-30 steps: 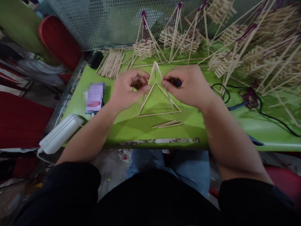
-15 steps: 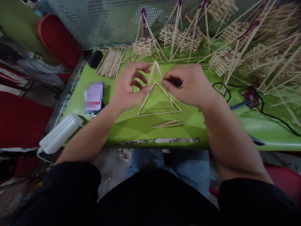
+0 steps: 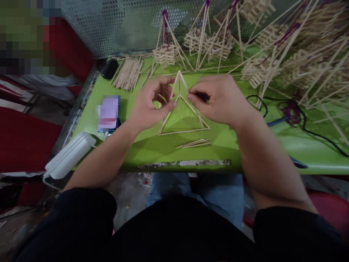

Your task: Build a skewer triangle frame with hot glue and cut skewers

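The frame stands between the fingertips: the right hand pinches its right leg, while the left hand curls loosely about the left leg, its grip impossible to tell. A light, even touch should keep the joints true. No writing near the fingertips is readable.

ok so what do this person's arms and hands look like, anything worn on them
The left hand and right hand are bare, with no gloves; no watch or bracelet shows. The left forearm and right forearm are uncovered too. The left sleeve and right sleeve are short and black, with no visible print.
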Available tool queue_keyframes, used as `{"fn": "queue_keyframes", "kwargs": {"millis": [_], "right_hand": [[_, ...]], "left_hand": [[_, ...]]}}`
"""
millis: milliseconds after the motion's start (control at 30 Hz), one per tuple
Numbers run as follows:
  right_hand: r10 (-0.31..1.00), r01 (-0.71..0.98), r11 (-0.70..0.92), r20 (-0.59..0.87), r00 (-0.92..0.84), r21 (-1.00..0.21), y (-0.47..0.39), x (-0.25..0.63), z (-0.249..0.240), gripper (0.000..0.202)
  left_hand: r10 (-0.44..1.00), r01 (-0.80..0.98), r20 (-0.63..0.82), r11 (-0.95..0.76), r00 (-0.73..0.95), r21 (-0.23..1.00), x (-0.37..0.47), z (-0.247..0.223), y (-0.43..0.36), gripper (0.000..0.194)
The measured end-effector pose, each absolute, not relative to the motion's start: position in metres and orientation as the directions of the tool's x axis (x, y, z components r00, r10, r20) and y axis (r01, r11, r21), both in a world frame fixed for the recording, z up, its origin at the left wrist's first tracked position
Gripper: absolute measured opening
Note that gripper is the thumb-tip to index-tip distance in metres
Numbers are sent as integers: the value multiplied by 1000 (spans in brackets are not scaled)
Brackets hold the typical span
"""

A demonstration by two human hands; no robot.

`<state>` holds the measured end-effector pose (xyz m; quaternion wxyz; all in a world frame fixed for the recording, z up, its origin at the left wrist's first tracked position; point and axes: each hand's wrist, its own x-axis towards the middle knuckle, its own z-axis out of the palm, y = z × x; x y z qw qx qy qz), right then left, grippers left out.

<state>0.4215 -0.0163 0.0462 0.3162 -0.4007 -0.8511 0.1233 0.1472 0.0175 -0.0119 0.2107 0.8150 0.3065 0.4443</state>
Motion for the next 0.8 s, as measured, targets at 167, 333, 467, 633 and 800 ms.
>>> {"fn": "queue_keyframes", "kwargs": {"millis": [167, 333, 467, 633, 800], "right_hand": [[768, 615, 639, 425, -479, -462, -16, 423, 46, 26], [767, 645, 638, 419, -486, -421, -15, 425, 45, 23], [771, 649, 634, 413, -485, -420, -16, 426, 46, 19], [797, 642, 603, 388, -463, -473, -16, 426, 47, 20], [795, 648, 606, 385, -469, -461, -17, 427, 50, 20]], "left_hand": [[677, 301, 590, -730, 440, 614, 145, -12, 18, 61], [684, 319, 573, -723, 452, 612, 144, -14, 21, 62], [687, 335, 573, -723, 448, 605, 144, -12, 20, 61], [678, 315, 586, -730, 445, 606, 145, -13, 20, 61], [673, 276, 594, -731, 440, 624, 145, -17, 22, 61]]}}
